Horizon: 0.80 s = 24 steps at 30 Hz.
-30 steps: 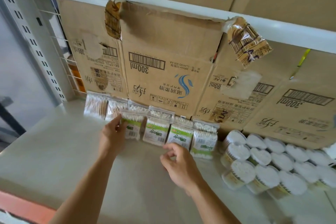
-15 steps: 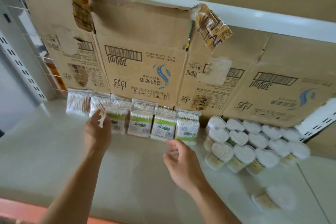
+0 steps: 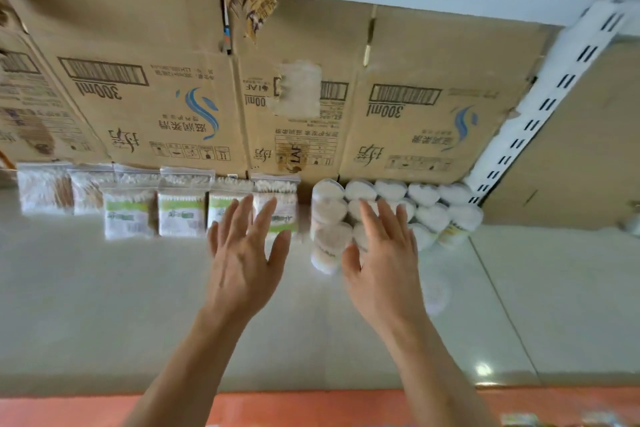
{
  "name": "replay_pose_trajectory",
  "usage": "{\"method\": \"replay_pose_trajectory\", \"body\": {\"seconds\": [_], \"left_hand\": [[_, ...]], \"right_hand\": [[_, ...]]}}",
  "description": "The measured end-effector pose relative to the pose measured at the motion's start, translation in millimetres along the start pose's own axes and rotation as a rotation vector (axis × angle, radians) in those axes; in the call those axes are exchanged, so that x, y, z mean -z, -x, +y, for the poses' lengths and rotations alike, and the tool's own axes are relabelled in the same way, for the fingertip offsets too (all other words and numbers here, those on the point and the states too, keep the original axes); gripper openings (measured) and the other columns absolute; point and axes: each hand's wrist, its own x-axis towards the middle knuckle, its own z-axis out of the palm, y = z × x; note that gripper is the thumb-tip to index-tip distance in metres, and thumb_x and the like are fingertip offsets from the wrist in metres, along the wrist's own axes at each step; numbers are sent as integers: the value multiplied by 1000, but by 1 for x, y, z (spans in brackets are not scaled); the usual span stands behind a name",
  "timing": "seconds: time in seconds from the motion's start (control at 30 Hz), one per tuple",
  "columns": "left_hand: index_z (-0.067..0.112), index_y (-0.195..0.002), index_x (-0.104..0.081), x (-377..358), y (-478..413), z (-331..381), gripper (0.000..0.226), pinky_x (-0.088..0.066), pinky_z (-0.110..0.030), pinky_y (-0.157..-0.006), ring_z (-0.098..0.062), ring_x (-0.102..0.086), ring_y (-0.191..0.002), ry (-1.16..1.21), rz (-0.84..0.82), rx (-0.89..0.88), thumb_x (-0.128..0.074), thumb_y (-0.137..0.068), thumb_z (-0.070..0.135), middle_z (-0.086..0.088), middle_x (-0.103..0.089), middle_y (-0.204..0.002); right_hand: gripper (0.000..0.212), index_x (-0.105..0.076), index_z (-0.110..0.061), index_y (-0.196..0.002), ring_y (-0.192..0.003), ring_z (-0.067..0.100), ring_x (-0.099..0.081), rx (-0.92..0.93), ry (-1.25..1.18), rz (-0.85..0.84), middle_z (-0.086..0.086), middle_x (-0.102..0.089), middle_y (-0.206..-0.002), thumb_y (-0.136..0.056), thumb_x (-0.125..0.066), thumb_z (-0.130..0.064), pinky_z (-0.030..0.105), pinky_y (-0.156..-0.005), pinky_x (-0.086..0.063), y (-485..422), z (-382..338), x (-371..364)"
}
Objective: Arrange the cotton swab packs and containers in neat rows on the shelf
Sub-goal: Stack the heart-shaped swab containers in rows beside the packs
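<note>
Cardboard boxes (image 3: 166,80) wall off the back of the shelf (image 3: 104,305); slotted white upright (image 3: 554,94) at right. Swab containers (image 3: 433,215) cluster against the boxes, right of centre. Swab packs (image 3: 180,215) stand in a row to their left, with the back row mostly hidden. My left hand (image 3: 242,260), fingers spread, covers part of the rightmost pack. My right hand (image 3: 384,267), also spread, hides the middle containers. Neither holds anything; contact unclear. One blurred container (image 3: 434,293) sits apart, just right of my right hand.

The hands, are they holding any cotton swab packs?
No, the left hand and the right hand are open, fingers spread, gripping nothing.
</note>
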Motion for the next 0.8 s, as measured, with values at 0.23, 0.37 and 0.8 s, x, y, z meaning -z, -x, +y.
{"method": "replay_pose_trajectory", "body": {"seconds": [0.23, 0.37, 0.8], "left_hand": [[20, -137, -47, -30, 28, 84, 57, -27, -52, -107, -34, -33, -135, -18, -15, -49, -32, -92, 52, -16, -43, -143], [10, -116, -60, -51, 59, 127, 45, -43, -38, -89, -26, -56, -106, 143, 50, -54, -43, -90, 43, -7, -62, -114], [32, -88, -61, -97, 81, 208, 13, -53, -46, -84, -6, -66, -88, 717, -119, 519, -53, -92, 42, 14, -69, -86]], "right_hand": [[57, -41, -12, -143, -141, 31, -29, -85, -102, 11, 10, -39, -149, -90, -58, -15, 39, -113, -31, 16, 95, 56], [46, -48, -17, -138, -116, 17, -57, -192, -262, -192, 3, -59, -130, -94, -54, -33, 24, -94, -41, 27, 144, 68], [27, -63, -22, -116, -78, -17, -58, -186, -583, -271, -7, -68, -104, -93, -60, -34, 4, -66, -42, 32, 185, 65]]}}
